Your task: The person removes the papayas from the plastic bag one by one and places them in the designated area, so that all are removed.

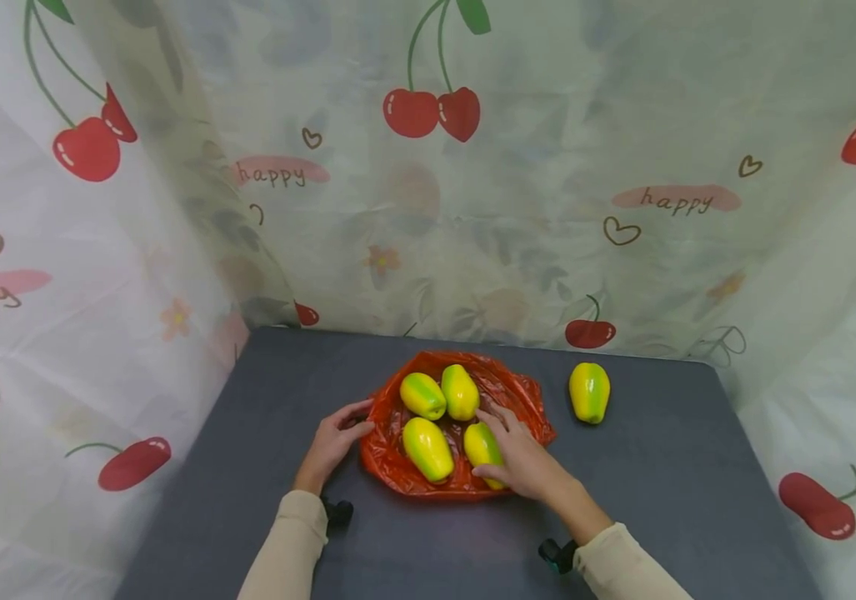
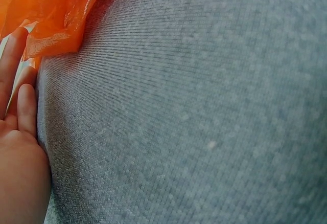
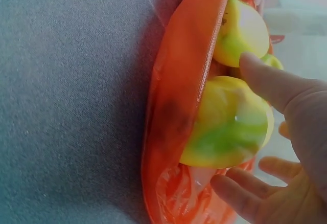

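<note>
A red plastic bag (image 1: 390,475) lies spread on the table with several yellow-green fruits on it. The left hand (image 1: 333,442) touches the bag's left edge with fingers extended; in the left wrist view that hand (image 2: 20,132) is beside the orange-looking plastic (image 2: 56,24). The right hand (image 1: 521,458) is over the lower right fruit (image 1: 482,446), fingers spread around it. In the right wrist view, the thumb and fingers of the right hand (image 3: 286,142) are apart beside the nearest fruit (image 3: 230,124); whether they touch it, I cannot tell.
Another yellow-green fruit (image 1: 589,392) lies on the dark grey table (image 1: 660,467), right of the bag. A pale curtain with cherry prints (image 1: 518,208) hangs behind the table and at both sides.
</note>
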The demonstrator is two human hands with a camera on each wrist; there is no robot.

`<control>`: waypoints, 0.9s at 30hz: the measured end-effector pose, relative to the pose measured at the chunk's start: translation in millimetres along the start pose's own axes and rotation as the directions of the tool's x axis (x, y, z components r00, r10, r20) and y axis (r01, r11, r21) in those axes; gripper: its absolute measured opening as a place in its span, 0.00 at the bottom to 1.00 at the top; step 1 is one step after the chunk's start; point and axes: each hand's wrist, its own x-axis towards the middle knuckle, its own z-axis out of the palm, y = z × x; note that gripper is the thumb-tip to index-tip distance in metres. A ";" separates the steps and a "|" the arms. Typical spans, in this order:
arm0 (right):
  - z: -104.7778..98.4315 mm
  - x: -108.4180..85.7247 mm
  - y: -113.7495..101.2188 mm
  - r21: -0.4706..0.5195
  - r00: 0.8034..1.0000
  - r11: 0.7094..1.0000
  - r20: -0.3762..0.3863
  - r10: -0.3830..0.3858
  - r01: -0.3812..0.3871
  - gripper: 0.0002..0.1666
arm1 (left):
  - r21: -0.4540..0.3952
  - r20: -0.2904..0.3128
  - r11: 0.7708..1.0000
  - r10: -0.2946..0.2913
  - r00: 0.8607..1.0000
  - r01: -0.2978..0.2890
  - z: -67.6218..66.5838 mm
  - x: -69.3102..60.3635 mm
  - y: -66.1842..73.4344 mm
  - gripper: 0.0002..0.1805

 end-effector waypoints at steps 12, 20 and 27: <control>6.1 2.3 -0.1 -0.031 1.000 0.999 0.013 0.021 -0.020 0.44 | -0.001 -0.008 1.000 -0.004 1.000 0.004 0.3 0.0 2.2 0.26; 5.8 2.3 0.7 -0.017 1.000 1.000 0.000 -0.002 0.002 0.44 | 0.011 -0.012 1.000 0.002 1.000 -0.002 0.3 0.5 2.6 0.26; 5.1 2.4 2.0 0.019 1.000 1.000 -0.005 0.007 -0.007 0.44 | -0.001 -0.010 1.000 -0.008 1.000 0.008 0.6 -0.5 1.1 0.26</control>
